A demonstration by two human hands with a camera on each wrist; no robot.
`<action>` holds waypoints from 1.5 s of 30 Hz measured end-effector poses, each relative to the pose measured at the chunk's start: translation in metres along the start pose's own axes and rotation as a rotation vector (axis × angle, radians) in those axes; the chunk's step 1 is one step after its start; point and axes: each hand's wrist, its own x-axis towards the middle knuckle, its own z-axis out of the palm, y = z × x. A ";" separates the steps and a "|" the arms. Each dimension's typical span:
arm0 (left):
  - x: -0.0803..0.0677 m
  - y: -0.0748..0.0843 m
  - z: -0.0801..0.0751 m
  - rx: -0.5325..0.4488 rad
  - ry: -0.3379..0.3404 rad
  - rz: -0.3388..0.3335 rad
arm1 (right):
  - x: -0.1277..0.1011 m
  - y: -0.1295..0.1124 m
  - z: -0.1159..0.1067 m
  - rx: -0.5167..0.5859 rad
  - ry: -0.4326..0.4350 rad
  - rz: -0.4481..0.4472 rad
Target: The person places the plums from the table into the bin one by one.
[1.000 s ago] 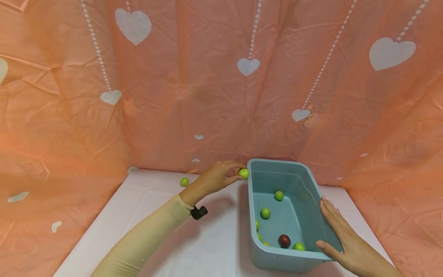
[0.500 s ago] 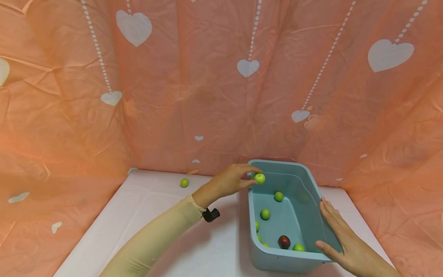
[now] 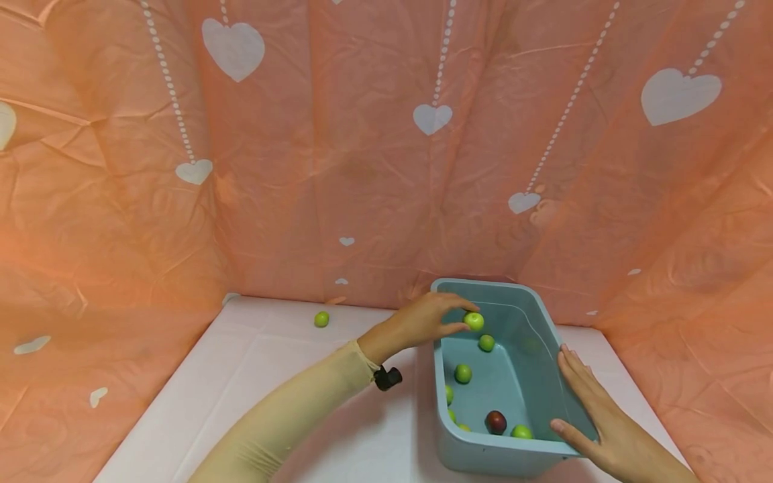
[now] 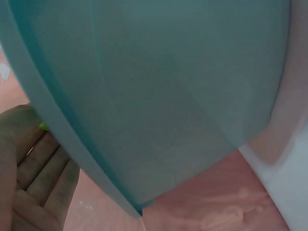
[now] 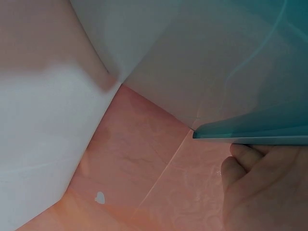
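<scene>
My left hand (image 3: 423, 319) pinches a small green apple (image 3: 474, 322) between thumb and fingertips, above the far left part of a blue-grey plastic bin (image 3: 525, 451). In the left wrist view the bin's rim hides most of that apple. Lying on the bin's floor are several green apples, among them one near the middle (image 3: 463, 373), and one dark red fruit (image 3: 496, 422). My right hand (image 3: 610, 422) rests on the bin's near right rim, fingers extended along its side and thumb reaching over the inner edge. Its fingertips (image 5: 240, 156) meet the rim in the right wrist view.
One more green apple (image 3: 322, 318) lies on the white table (image 3: 266, 362), left of the bin near the back edge. A pink-orange cloth with hearts (image 3: 362, 168) hangs behind and along both sides. A small black device (image 3: 388, 378) sits on my left wrist.
My left hand has carried the green apple rightward from outside the bin, across its left rim, to over the inside. The right hand and the bin stay in place.
</scene>
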 end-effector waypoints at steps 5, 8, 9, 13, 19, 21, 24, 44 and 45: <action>0.007 0.001 0.004 0.017 -0.028 -0.025 | 0.000 -0.001 0.000 0.004 -0.009 0.016; 0.011 0.001 0.006 0.035 -0.035 -0.029 | 0.000 -0.001 0.000 0.000 -0.006 0.009; 0.012 0.002 0.007 0.045 -0.040 -0.028 | 0.001 -0.001 0.000 -0.002 -0.006 0.007; 0.019 0.006 0.009 0.049 -0.068 -0.028 | 0.000 -0.001 -0.001 -0.008 0.012 -0.019; 0.030 0.013 0.015 -0.012 -0.109 -0.019 | 0.000 0.000 -0.002 -0.006 0.033 -0.040; 0.034 0.015 0.019 -0.015 -0.118 -0.017 | -0.001 0.000 -0.001 -0.001 0.032 -0.039; 0.038 0.017 0.023 -0.010 -0.127 -0.014 | -0.002 -0.001 0.000 0.001 0.030 -0.037; 0.052 0.023 0.045 -0.043 -0.226 0.046 | -0.001 -0.001 0.000 -0.007 0.058 -0.079; 0.052 0.023 0.045 -0.046 -0.233 0.047 | 0.000 -0.001 0.000 -0.008 0.059 -0.079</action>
